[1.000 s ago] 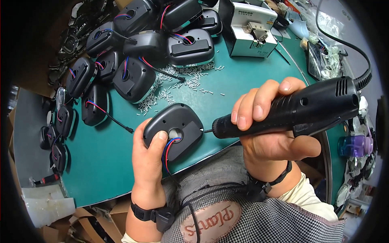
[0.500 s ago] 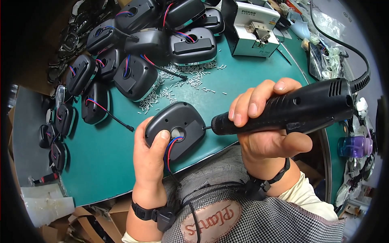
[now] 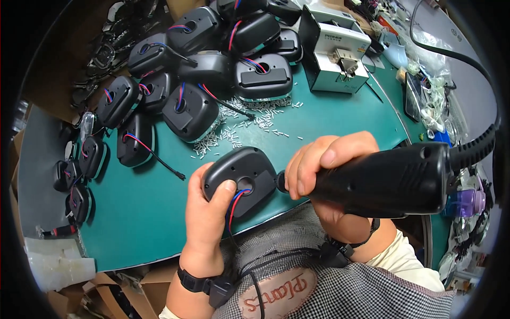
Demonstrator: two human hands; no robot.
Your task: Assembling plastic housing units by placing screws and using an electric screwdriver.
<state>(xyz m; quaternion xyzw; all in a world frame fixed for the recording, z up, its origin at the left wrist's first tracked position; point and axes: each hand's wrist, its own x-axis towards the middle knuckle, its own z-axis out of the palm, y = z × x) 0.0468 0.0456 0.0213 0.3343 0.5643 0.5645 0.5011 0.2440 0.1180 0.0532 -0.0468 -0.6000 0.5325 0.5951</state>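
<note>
The left hand (image 3: 202,218) grips a black housing (image 3: 245,166) with red and blue wires above the tabletop's (image 3: 143,212) near edge, while the right hand (image 3: 332,165) closes around a black power screwdriver (image 3: 390,183), its nose at the housing's right side. Beyond them lie loose silver screws (image 3: 231,130), with similar black housings (image 3: 192,112) crowded toward the tabletop's far left corner and a white machine (image 3: 340,74) near the right edge's far end.

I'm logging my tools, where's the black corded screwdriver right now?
In the head view, the black corded screwdriver is right of centre, in the right hand, aimed leftward at the right edge of the black housing in the left hand.
</note>
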